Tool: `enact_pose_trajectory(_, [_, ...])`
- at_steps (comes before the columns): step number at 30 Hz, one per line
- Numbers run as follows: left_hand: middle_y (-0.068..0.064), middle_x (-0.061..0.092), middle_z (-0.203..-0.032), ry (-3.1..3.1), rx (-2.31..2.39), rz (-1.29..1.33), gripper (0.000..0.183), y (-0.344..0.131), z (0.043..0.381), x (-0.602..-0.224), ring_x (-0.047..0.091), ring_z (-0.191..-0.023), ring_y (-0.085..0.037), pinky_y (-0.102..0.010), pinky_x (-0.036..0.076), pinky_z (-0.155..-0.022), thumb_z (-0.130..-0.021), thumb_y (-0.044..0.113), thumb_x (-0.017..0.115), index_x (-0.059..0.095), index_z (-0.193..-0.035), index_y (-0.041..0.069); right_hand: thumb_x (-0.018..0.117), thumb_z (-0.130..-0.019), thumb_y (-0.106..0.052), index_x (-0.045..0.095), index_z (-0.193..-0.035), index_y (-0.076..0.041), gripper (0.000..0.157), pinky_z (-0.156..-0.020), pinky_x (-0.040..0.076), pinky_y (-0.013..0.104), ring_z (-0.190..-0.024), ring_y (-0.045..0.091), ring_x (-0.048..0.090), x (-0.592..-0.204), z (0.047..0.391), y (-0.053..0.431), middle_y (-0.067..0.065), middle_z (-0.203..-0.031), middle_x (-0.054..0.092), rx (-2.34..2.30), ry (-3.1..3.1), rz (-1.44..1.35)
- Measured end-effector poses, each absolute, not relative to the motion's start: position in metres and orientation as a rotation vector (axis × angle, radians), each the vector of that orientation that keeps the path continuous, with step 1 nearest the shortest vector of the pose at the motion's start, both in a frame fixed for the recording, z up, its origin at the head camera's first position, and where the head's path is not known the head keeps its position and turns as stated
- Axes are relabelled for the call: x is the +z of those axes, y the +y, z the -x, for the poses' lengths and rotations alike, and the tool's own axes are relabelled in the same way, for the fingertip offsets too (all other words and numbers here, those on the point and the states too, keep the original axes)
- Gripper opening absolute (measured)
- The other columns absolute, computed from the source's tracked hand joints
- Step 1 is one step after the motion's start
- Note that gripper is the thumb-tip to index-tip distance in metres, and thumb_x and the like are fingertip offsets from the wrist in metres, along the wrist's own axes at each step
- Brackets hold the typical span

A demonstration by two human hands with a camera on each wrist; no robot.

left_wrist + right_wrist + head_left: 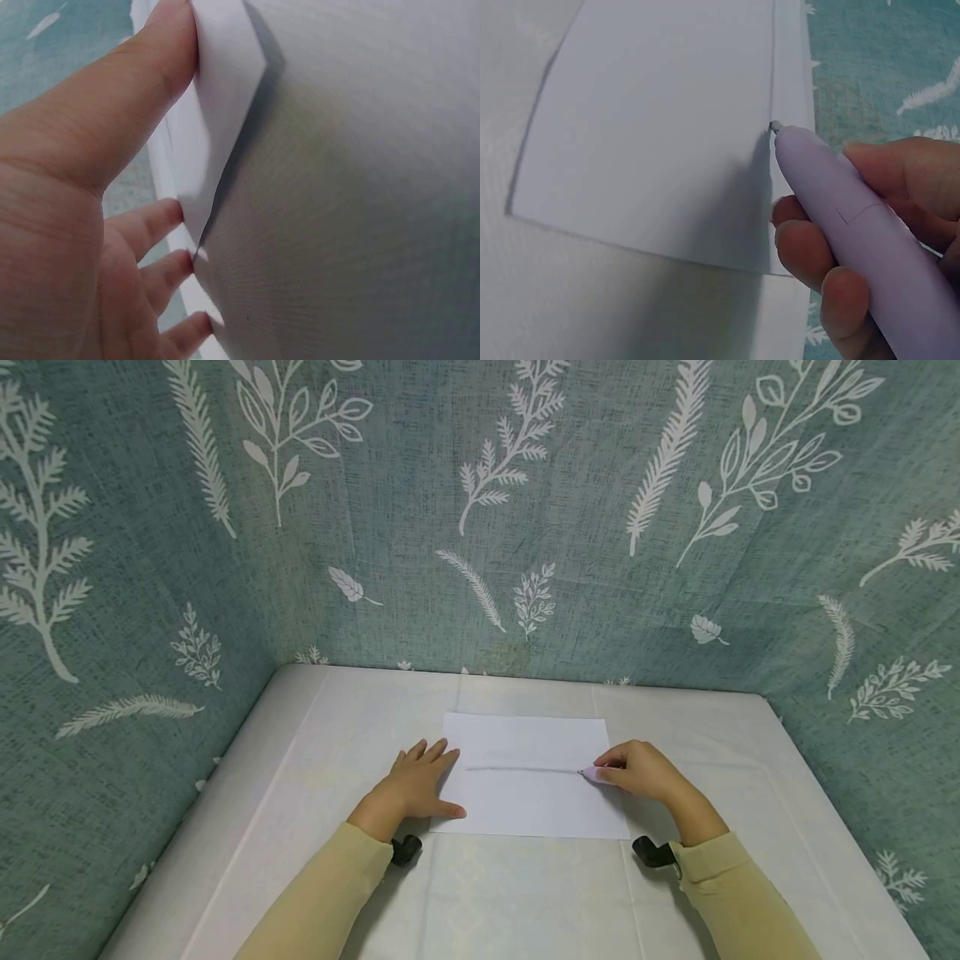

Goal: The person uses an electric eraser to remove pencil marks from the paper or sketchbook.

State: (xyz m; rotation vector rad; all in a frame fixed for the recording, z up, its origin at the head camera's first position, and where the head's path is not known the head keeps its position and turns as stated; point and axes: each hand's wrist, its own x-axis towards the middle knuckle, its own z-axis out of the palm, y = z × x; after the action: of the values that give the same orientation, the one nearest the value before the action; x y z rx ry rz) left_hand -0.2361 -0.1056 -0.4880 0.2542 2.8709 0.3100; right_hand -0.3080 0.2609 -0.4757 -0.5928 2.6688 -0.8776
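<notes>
A white sheet of paper (pixel 525 806) lies on the table, with a thin straight line (pixel 517 768) running across it; whether it is a mark, crease or cut I cannot tell. My left hand (pixel 416 785) rests spread at the sheet's left edge, thumb on the lower left corner. In the left wrist view, the paper edge (pixel 217 150) lifts slightly off the cloth. My right hand (pixel 641 770) grips a thick lavender pen-shaped tool (pixel 855 217) between thumb and fingers. Its small grey tip (pixel 775 126) touches the line's right end, near the sheet's right edge.
A white cloth (pixel 525 902) covers the table. Green fabric with white leaf prints (pixel 495 577) hangs at the back and both sides. Black wrist mounts (pixel 652 852) sit by both cuffs, just in front of the sheet.
</notes>
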Motion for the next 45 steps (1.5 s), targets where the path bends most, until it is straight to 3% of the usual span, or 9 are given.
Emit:
enact_pose_trajectory(18, [-0.007,0.017,-0.153,2.87,0.321,-0.254,0.105,-0.106,0.2368,-0.4897,0.01,-0.138,-0.038,-0.059,0.011,-0.107,-0.061,0.069,0.068,0.029,-0.146,0.021,0.067,-0.084,-0.018,0.073,-0.1,-0.008,0.019,-0.05,0.043,0.029,-0.055,0.011,0.052,-0.4737,0.3085,0.2566,0.0,-0.07,0.065,-0.844,2.678,0.602])
enact_pose_trajectory(45, [-0.008,0.019,-0.152,2.89,0.308,-0.255,0.104,-0.1043,0.2361,-0.4886,0.011,-0.138,-0.038,-0.059,0.013,-0.106,-0.062,0.067,0.07,0.03,-0.146,0.02,0.067,-0.084,-0.019,0.073,-0.099,-0.009,0.018,-0.049,0.043,0.029,-0.053,0.011,0.051,-0.4751,0.3104,0.2564,0.0,-0.065,0.064,-0.849,2.659,0.614])
